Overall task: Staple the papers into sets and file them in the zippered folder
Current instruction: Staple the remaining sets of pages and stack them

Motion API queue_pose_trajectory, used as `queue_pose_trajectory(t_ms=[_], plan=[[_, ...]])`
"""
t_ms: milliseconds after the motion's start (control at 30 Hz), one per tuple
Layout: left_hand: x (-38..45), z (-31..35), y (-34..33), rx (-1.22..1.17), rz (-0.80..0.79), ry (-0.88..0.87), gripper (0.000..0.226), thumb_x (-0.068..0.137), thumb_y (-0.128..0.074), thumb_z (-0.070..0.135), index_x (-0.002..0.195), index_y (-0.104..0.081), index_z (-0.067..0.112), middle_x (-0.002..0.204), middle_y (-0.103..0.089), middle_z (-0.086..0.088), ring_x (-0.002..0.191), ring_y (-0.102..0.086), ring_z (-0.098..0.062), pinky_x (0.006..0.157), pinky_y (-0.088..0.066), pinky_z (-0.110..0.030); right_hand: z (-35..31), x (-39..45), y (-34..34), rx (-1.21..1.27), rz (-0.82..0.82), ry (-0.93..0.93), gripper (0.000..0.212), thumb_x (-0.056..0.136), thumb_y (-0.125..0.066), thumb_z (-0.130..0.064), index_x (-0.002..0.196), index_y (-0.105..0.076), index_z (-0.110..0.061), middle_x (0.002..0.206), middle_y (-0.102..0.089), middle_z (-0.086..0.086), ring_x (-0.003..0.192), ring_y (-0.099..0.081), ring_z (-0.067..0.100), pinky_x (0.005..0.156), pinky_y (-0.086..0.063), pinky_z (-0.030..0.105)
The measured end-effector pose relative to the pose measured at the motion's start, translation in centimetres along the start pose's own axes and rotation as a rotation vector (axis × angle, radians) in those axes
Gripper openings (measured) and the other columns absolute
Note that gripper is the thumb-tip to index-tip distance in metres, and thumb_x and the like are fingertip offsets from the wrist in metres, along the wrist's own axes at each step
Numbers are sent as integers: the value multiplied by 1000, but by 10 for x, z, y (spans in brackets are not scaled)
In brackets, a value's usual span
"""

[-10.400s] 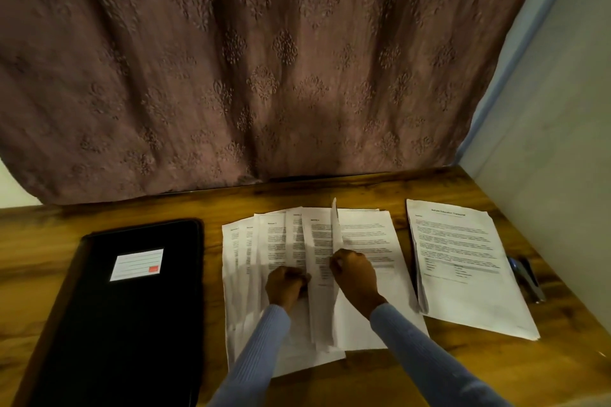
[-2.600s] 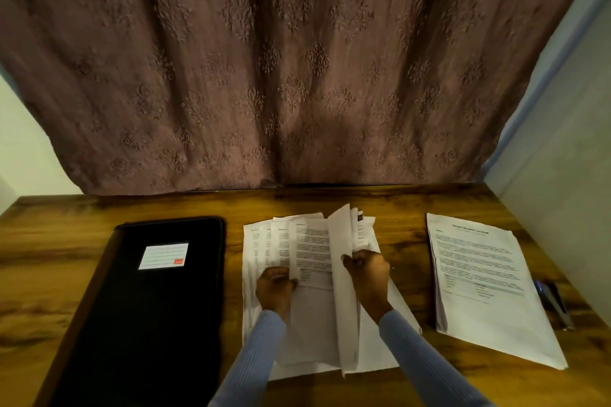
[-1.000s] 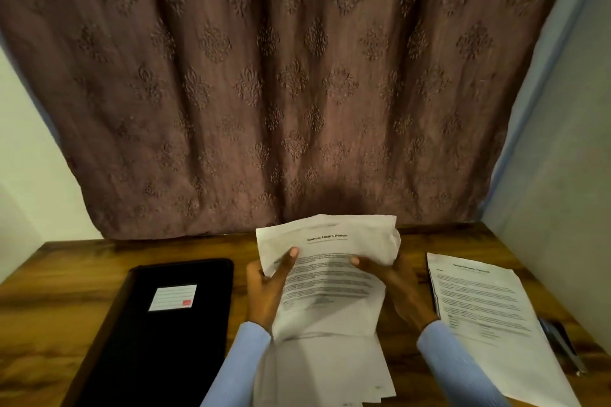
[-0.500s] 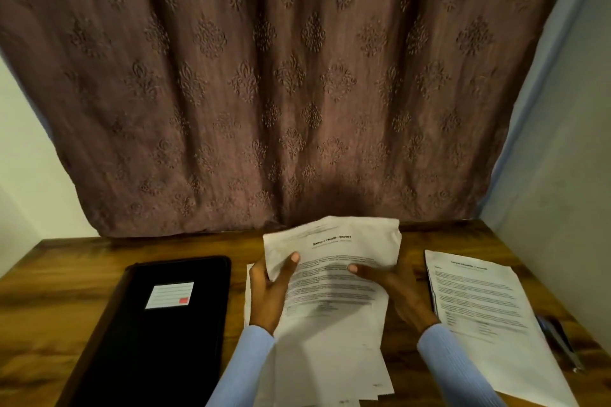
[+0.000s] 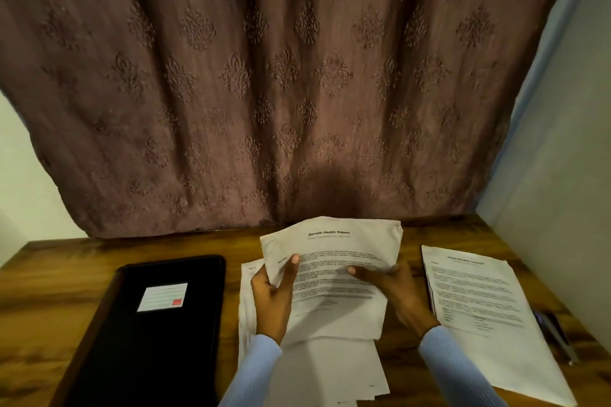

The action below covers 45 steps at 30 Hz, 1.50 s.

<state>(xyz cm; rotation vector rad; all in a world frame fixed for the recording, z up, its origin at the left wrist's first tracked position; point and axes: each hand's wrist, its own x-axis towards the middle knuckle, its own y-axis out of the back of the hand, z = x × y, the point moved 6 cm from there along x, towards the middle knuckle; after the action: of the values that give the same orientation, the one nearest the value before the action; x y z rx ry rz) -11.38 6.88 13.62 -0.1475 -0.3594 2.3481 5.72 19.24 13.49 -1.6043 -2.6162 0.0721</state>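
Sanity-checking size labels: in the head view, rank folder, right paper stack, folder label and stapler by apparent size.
1. Folder, largest.
2. Right paper stack; it looks somewhat smaller, but wide-angle stretch makes the gap unsure.
3. Folder label.
4. Stapler; only a sliver shows beside the stack, so its rank against the label is unsure.

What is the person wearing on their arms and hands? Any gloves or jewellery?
Both arms are covered by long, light blue sleeves of a finely ribbed knit that end at the wrists. The left hand and right hand are bare: no gloves, and no rings or watch show in this view.
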Motion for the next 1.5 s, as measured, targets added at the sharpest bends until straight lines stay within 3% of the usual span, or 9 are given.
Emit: queue_pose_trajectory(t_ms=[267, 400, 567, 733, 867, 933, 1067, 1300, 1500], plan=[[2, -15, 1, 122, -42, 27, 32, 79, -70, 19, 108, -60, 25, 106, -69, 3, 98, -67, -20, 80, -58, -43, 8, 4, 5, 8, 28, 20, 63, 44, -92, -32, 99, -67, -15, 98, -74, 1, 91, -70, 17, 73, -58, 32], [7, -18, -2, 126, -71, 50, 25, 81, -69, 12, 99, -61, 27, 99, -69, 4, 89, -68, -13, 71, -60, -32, 19, 4, 9, 4, 49, -8, 40, 61, -81, -1, 94, -67, -18, 90, -74, -7, 85, -70, 12, 68, -57, 26], [14, 0, 5, 62, 30, -7, 15, 81, -69, 10, 91, -66, 20, 82, -73, 11, 83, -71, -11, 65, -57, -24, 33, 2, 21, -61, 28, -94, 27, 59, -80, -5, 84, -71, -8, 81, -75, -2, 79, -72, 15, 76, -59, 36], [22, 12, 20, -142, 196, -39, 26, 83, -64, 0, 108, -58, 2, 91, -64, 6, 71, -68, -1, 52, -50, -10, 41, -3, 41, 13, 138, -167, 18, 68, -76, -3, 84, -68, -6, 80, -74, 3, 72, -70, 14, 59, -55, 19], [22, -4, 23, -306, 260, 79, 39, 85, -63, 4, 123, -55, 7, 96, -68, -1, 78, -72, -15, 51, -55, -25, 69, -10, 19, 475, 124, -356, 60, 64, -83, -15, 118, -58, -9, 114, -67, 16, 104, -64, 33, 89, -52, 49], [18, -13, 21, -302, 254, 146, 35, 86, -63, 9, 120, -57, 11, 97, -69, -2, 78, -71, -18, 51, -56, -30, 74, -16, -2, 558, 36, -425, 52, 74, -77, -19, 121, -56, -12, 118, -63, 20, 108, -60, 40, 94, -45, 58], [12, -24, 16, -313, 170, 220, 31, 89, -60, 14, 120, -59, 16, 108, -70, -8, 90, -70, -26, 75, -56, -48, 67, -14, -7, 389, 68, -348, 45, 73, -76, -20, 114, -59, -16, 106, -70, 12, 96, -67, 32, 79, -55, 49], [32, -11, 57, -475, -27, 362, 43, 78, -57, 50, 96, -74, 15, 93, -73, -8, 83, -69, -25, 73, -56, -34, 31, 6, 29, 149, 132, -249, 42, 69, -76, -6, 107, -61, -20, 103, -70, 9, 94, -66, 27, 68, -53, 37], [41, -6, 51, 180, -285, 364, 34, 79, -70, 27, 110, -68, 13, 105, -72, -11, 91, -71, -24, 73, -56, -34, 19, 7, 36, -32, 46, -154, 40, 71, -75, -4, 97, -59, -29, 99, -68, -4, 93, -64, 15, 69, -51, 28]])
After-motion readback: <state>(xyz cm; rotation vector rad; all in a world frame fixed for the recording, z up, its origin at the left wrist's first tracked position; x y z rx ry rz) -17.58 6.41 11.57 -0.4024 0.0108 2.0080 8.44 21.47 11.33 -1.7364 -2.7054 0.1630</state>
